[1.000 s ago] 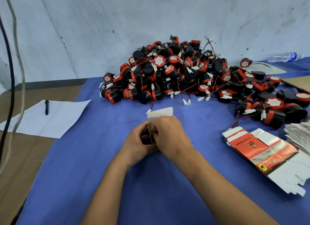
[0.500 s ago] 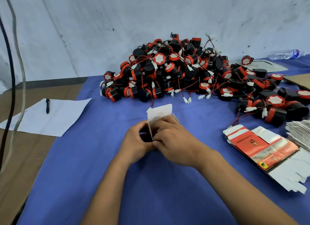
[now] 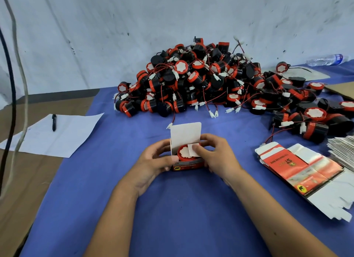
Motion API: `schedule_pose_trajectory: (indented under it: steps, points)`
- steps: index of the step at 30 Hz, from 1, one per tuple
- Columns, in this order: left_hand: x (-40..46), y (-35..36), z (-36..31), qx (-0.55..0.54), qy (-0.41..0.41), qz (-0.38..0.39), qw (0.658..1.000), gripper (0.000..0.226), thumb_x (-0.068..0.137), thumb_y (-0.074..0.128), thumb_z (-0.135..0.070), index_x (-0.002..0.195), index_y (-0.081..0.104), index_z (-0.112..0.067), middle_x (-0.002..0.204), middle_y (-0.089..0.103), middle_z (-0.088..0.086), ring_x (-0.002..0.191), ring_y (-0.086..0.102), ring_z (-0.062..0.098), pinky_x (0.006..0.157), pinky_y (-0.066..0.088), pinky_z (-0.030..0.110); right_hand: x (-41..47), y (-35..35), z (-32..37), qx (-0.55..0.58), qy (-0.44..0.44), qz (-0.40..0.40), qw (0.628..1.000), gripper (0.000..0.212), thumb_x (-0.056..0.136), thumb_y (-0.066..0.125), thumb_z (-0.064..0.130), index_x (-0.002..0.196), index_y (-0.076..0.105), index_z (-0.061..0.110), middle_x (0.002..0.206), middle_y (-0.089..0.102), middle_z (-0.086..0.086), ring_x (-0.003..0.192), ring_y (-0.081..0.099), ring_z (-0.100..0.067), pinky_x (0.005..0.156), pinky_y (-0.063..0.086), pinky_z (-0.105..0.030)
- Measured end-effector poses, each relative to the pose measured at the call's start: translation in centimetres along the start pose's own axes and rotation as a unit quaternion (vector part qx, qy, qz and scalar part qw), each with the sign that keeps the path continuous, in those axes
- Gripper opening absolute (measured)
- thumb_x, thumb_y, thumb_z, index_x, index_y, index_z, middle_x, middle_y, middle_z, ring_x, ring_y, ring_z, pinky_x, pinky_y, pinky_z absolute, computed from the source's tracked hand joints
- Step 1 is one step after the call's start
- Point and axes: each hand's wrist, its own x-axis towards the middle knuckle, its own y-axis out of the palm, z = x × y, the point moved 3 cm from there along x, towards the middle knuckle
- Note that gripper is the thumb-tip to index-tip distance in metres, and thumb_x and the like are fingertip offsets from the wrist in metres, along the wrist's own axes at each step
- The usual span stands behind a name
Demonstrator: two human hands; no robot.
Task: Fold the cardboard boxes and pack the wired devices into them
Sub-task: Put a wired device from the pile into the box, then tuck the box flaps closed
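A small red cardboard box (image 3: 188, 165) stands on the blue cloth at the centre, its white lid flap (image 3: 185, 135) upright. Inside it sits a black and red wired device (image 3: 184, 152), round white face up. My left hand (image 3: 156, 161) grips the box's left side. My right hand (image 3: 216, 155) holds the right side, its thumb pressing a small white side flap over the device. A big pile of wired devices (image 3: 201, 80) lies behind. Flat unfolded boxes (image 3: 298, 166) lie to the right.
A white sheet (image 3: 57, 136) with a black pen (image 3: 54, 122) lies at the left on the brown table. A stack of flat cardboard (image 3: 342, 151) sits at the right edge. A plastic bottle (image 3: 325, 59) lies at the far right. Two cables (image 3: 13, 80) hang at the left.
My hands have opened apart, baring the box top and the device inside. The box now faces me with its red front visible, and my right thumb folds a side flap inward.
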Motion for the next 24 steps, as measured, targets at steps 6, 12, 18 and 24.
schedule_pose_trajectory:
  steps: [6, 12, 18, 24]
  points:
    - [0.3, 0.7, 0.3, -0.062, -0.031, -0.087, 0.994, 0.026, 0.084, 0.076, -0.027, 0.11, 0.079, -0.026, 0.103, 0.074, 0.002, 0.082, 0.061, 0.015, 0.063, 0.05, 0.02, -0.5, 0.5, 0.3, 0.03, -0.076, 0.026, 0.996, 0.032, 0.1, 0.061, 0.004, 0.119, 0.065, 0.028, 0.11, 0.072, 0.004, 0.084, 0.074, -0.03, 0.073, 0.063, -0.039]
    - [0.6, 1.4, 0.2, 0.057, 0.005, -0.163, 0.985, 0.032, 0.089, 0.077, -0.003, 0.094, 0.078, -0.035, 0.1, 0.079, -0.005, 0.063, 0.065, 0.006, 0.046, 0.041, 0.017, -0.7, 0.6, 0.1, 0.019, -0.104, 0.055, 0.993, 0.028, 0.101, 0.054, 0.001, 0.118, 0.064, 0.022, 0.098, 0.067, -0.012, 0.076, 0.057, -0.049, 0.072, 0.054, -0.056]
    - [0.3, 1.9, 0.4, 0.023, -0.01, -0.157, 0.987, 0.036, 0.09, 0.066, 0.009, 0.098, 0.078, -0.024, 0.104, 0.079, 0.001, 0.081, 0.075, 0.017, 0.062, 0.058, 0.029, -1.3, 0.3, 0.7, 0.025, -0.118, 0.121, 0.985, 0.041, 0.089, 0.046, -0.009, 0.101, 0.079, 0.013, 0.118, 0.063, -0.003, 0.096, 0.062, -0.011, 0.078, 0.049, -0.026]
    - [-0.4, -0.1, 0.3, -0.122, -0.061, -0.013, 0.991, 0.033, 0.092, 0.058, 0.004, 0.118, 0.076, -0.007, 0.109, 0.073, 0.015, 0.095, 0.068, 0.02, 0.077, 0.058, 0.025, -1.5, -0.3, 0.5, -0.019, -0.103, 0.137, 0.985, 0.017, 0.09, 0.07, 0.03, 0.096, 0.078, 0.016, 0.123, 0.06, 0.013, 0.1, 0.064, -0.019, 0.075, 0.05, -0.027]
